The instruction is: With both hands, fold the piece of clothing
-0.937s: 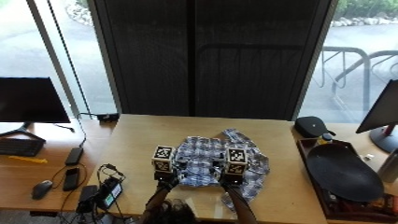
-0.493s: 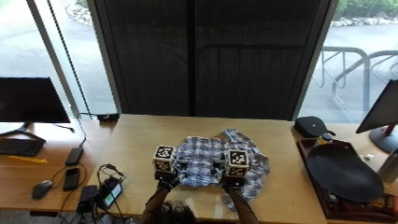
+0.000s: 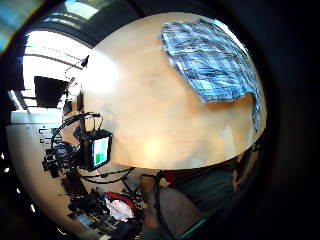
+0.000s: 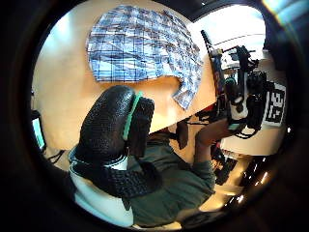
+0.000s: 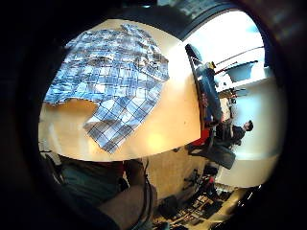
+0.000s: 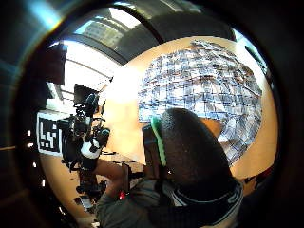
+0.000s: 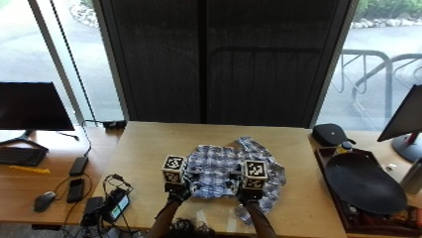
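Black gloves on both hands: left hand, right hand. Glove fabric pebbled, finely textured over a rounded black finger in the left thumb-side palm view, with a thin green strip along one edge and a white band lower down. Same bulbous black finger and green strip in the right thumb-side palm view. Forearms bare below the gloves. Dull green top over the torso. Dark hair at the near edge.
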Demonstrator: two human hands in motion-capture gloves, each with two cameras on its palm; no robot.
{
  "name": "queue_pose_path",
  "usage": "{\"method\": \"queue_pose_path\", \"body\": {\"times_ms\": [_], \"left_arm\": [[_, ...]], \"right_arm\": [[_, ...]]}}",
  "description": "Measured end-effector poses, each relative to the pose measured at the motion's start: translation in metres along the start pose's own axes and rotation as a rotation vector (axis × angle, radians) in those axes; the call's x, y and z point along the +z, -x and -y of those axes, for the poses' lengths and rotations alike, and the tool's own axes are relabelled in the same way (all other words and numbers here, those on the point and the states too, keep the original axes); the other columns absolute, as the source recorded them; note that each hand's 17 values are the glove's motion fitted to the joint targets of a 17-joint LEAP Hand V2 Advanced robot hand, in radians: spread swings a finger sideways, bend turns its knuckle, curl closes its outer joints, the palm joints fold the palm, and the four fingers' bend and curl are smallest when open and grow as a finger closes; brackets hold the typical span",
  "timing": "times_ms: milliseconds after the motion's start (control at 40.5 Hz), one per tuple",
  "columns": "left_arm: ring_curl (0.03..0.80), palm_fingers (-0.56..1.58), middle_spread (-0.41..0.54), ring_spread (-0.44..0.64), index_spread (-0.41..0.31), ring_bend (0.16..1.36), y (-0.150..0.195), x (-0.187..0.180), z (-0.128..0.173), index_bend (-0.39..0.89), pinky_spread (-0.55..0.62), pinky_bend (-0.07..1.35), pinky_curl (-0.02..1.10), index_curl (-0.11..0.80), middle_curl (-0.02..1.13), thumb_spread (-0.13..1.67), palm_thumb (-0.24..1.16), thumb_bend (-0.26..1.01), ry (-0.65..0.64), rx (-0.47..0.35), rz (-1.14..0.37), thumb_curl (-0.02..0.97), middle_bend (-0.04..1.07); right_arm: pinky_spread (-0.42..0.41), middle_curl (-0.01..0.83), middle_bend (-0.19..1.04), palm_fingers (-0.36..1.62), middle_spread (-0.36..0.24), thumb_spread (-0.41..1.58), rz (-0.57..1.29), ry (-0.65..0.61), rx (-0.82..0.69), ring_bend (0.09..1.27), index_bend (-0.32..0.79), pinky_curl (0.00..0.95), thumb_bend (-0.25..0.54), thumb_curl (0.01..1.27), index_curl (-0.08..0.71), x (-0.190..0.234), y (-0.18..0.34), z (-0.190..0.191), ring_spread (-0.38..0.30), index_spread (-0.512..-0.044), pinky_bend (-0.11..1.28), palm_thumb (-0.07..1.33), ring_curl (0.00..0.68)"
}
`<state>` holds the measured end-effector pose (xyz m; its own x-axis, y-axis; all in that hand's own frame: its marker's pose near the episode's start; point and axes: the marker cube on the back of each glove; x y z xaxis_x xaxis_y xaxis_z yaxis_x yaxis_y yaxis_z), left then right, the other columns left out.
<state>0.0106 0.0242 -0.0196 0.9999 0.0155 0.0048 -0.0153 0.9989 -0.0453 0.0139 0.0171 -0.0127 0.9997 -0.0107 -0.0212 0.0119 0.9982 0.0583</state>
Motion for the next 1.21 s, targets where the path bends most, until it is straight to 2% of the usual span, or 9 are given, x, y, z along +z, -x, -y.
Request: {"method": "queue_pose_path", "body": {"times_ms": [247, 469, 641, 765, 888, 986, 1134, 1208], "left_arm": [[0.240, 0.13, 0.104, 0.40, -0.109, 0.52, -0.027, 0.005, -0.002, 0.15, 0.47, 0.25, 0.19, 0.282, 0.34, 1.15, 0.19, -0.02, 0.004, 0.045, -0.016, 0.252, 0.23], [0.254, 0.13, 0.108, 0.40, -0.109, 0.55, -0.052, 0.036, 0.011, 0.14, 0.47, 0.26, 0.21, 0.291, 0.35, 1.16, 0.19, -0.02, 0.045, 0.071, -0.024, 0.266, 0.23], [0.262, 0.13, 0.115, 0.40, -0.109, 0.56, -0.066, 0.066, 0.029, 0.14, 0.47, 0.29, 0.23, 0.294, 0.36, 1.16, 0.21, -0.01, 0.086, 0.098, -0.010, 0.278, 0.22], [0.268, 0.14, 0.117, 0.40, -0.104, 0.56, -0.068, 0.090, 0.041, 0.13, 0.47, 0.31, 0.24, 0.293, 0.37, 1.16, 0.25, -0.01, 0.140, 0.075, 0.020, 0.289, 0.21], [0.276, 0.12, 0.118, 0.39, -0.100, 0.57, -0.076, 0.090, 0.034, 0.12, 0.46, 0.34, 0.26, 0.286, 0.38, 1.16, 0.26, -0.01, 0.184, 0.101, -0.003, 0.295, 0.22], [0.280, 0.12, 0.122, 0.39, -0.099, 0.58, -0.074, 0.096, 0.031, 0.11, 0.45, 0.37, 0.27, 0.279, 0.38, 1.16, 0.27, -0.02, 0.247, 0.068, 0.010, 0.298, 0.22], [0.285, 0.11, 0.126, 0.39, -0.093, 0.59, -0.068, 0.109, 0.039, 0.12, 0.44, 0.41, 0.29, 0.274, 0.39, 1.15, 0.29, -0.01, 0.266, 0.056, 0.042, 0.306, 0.21], [0.286, 0.12, 0.127, 0.38, -0.091, 0.60, -0.068, 0.110, 0.034, 0.12, 0.43, 0.44, 0.30, 0.271, 0.39, 1.16, 0.32, 0.00, 0.320, 0.051, 0.044, 0.311, 0.21]], "right_arm": [[0.314, 0.237, 0.17, 0.10, -0.011, 1.29, -0.008, 0.008, 0.054, 0.27, 0.16, 0.315, 0.016, 0.25, 0.280, 0.004, -0.039, -0.011, 0.168, -0.398, 0.56, 0.30, 0.209], [0.315, 0.249, 0.17, 0.10, -0.006, 1.25, -0.037, 0.039, 0.126, 0.26, 0.16, 0.330, -0.007, 0.28, 0.287, 0.033, -0.091, -0.006, 0.169, -0.399, 0.60, 0.35, 0.221], [0.304, 0.251, 0.17, 0.08, -0.004, 1.22, -0.050, 0.124, 0.142, 0.28, 0.13, 0.348, -0.007, 0.30, 0.279, 0.068, -0.118, 0.000, 0.169, -0.398, 0.64, 0.39, 0.235], [0.285, 0.255, 0.17, 0.07, 0.005, 1.19, -0.068, 0.167, 0.145, 0.30, 0.13, 0.354, -0.013, 0.32, 0.271, 0.087, -0.128, 0.004, 0.170, -0.401, 0.65, 0.42, 0.246], [0.263, 0.258, 0.17, 0.06, 0.008, 1.16, -0.072, 0.216, 0.131, 0.33, 0.11, 0.362, -0.014, 0.33, 0.256, 0.107, -0.134, 0.008, 0.169, -0.401, 0.69, 0.44, 0.258], [0.247, 0.261, 0.17, 0.06, 0.010, 1.14, -0.059, 0.289, 0.112, 0.34, 0.11, 0.366, -0.018, 0.34, 0.247, 0.120, -0.135, 0.006, 0.168, -0.397, 0.71, 0.45, 0.265], [0.221, 0.262, 0.17, 0.06, 0.011, 1.12, -0.009, 0.402, 0.055, 0.37, 0.12, 0.374, -0.025, 0.34, 0.235, 0.126, -0.130, -0.002, 0.160, -0.395, 0.75, 0.45, 0.276], [0.198, 0.260, 0.16, 0.07, 0.011, 1.11, -0.012, 0.384, 0.037, 0.39, 0.12, 0.379, -0.023, 0.34, 0.231, 0.121, -0.126, -0.005, 0.157, -0.394, 0.77, 0.46, 0.280]]}}
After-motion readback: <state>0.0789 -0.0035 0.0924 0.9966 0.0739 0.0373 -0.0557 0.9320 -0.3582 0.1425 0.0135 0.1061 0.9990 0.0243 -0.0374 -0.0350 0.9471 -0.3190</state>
